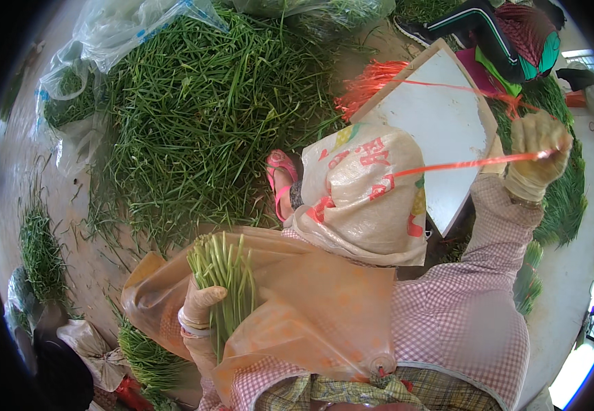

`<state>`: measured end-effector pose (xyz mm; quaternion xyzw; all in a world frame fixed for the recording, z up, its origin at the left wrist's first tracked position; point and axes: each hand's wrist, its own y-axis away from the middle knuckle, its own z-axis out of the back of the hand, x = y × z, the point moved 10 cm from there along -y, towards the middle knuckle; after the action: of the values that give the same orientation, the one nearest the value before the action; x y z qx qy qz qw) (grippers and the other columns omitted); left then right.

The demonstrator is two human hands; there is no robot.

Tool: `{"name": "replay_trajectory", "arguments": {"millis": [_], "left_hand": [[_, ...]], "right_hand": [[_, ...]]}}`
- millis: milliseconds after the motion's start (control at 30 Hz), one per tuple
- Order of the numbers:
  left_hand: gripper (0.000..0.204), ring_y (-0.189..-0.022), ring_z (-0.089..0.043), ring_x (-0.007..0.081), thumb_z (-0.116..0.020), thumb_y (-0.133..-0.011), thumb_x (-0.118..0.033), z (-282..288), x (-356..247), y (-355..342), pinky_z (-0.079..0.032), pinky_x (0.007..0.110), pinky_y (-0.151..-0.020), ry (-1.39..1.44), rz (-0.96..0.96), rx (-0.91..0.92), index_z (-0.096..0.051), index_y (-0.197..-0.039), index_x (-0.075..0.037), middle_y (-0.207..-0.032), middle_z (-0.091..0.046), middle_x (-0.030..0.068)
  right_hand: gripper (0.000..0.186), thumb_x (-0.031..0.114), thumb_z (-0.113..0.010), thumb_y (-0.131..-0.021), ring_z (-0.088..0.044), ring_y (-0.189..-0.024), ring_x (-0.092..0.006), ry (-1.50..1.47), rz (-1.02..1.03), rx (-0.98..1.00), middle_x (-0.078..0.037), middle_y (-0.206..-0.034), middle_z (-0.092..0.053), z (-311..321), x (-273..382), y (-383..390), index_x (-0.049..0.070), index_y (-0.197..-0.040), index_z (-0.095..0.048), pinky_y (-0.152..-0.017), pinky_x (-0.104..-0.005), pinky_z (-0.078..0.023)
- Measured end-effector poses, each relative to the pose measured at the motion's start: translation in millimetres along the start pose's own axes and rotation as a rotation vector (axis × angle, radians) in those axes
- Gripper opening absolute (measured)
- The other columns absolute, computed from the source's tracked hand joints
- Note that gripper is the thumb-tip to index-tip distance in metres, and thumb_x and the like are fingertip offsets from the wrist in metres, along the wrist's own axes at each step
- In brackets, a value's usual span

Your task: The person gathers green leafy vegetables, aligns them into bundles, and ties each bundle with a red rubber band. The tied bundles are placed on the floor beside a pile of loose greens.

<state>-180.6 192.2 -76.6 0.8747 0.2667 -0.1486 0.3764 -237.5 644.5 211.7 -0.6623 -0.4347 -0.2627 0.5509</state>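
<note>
Two gloved hands are busy here. Your left hand (199, 312), at lower centre of the frame, has its fingers closed around a bundle of thin green stalks (225, 284), cut ends upward, resting on a smooth orange plastic apron (310, 301). Your right hand (535, 154), at upper right, is closed on a shiny red plastic string (461, 164), pulled tight. A woven sack (369, 195) lies over your knee. A large pile of loose greens (201, 116) covers the floor at upper left.

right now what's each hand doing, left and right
Left hand: closed around a bundle of green stalks.
Right hand: closed on a red plastic string, pulled taut.
</note>
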Motion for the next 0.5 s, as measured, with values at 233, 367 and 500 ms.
{"name": "replay_trajectory", "arguments": {"millis": [233,367,500], "left_hand": [[0.071,-0.096,-0.065,0.0220,-0.080,-0.071,-0.017,2,0,1,-0.054,0.036,-0.084,-0.012,-0.009,0.029,-0.048,-0.132,0.000,-0.112,-0.064,0.0108],[0.072,-0.096,-0.065,0.0221,-0.080,-0.070,-0.017,-6,-6,2,-0.054,0.036,-0.084,-0.061,-0.060,0.034,-0.048,-0.133,0.000,-0.112,-0.065,0.0110],[0.070,-0.094,-0.066,0.0235,-0.079,-0.071,-0.017,-15,-9,4,-0.057,0.036,-0.082,0.011,-0.069,0.013,-0.048,-0.131,0.002,-0.112,-0.064,0.0143]], "right_hand": [[0.023,0.026,-0.055,-0.096,-0.049,-0.041,-0.0112,0.390,-0.513,-0.020,-0.002,-0.063,-0.061,59,-27,30,0.009,-0.085,-0.065,-0.040,-0.0285,-0.041],[0.023,0.027,-0.055,-0.094,-0.054,-0.047,-0.0099,0.969,-0.795,-0.499,-0.008,-0.071,-0.068,184,-101,123,0.007,-0.097,-0.067,-0.042,-0.0279,-0.041],[0.054,0.039,-0.059,-0.092,-0.068,-0.071,-0.0284,1.575,-1.128,-0.542,-0.020,-0.105,-0.068,257,-148,188,0.003,-0.131,-0.054,-0.065,-0.0410,-0.056]]}}
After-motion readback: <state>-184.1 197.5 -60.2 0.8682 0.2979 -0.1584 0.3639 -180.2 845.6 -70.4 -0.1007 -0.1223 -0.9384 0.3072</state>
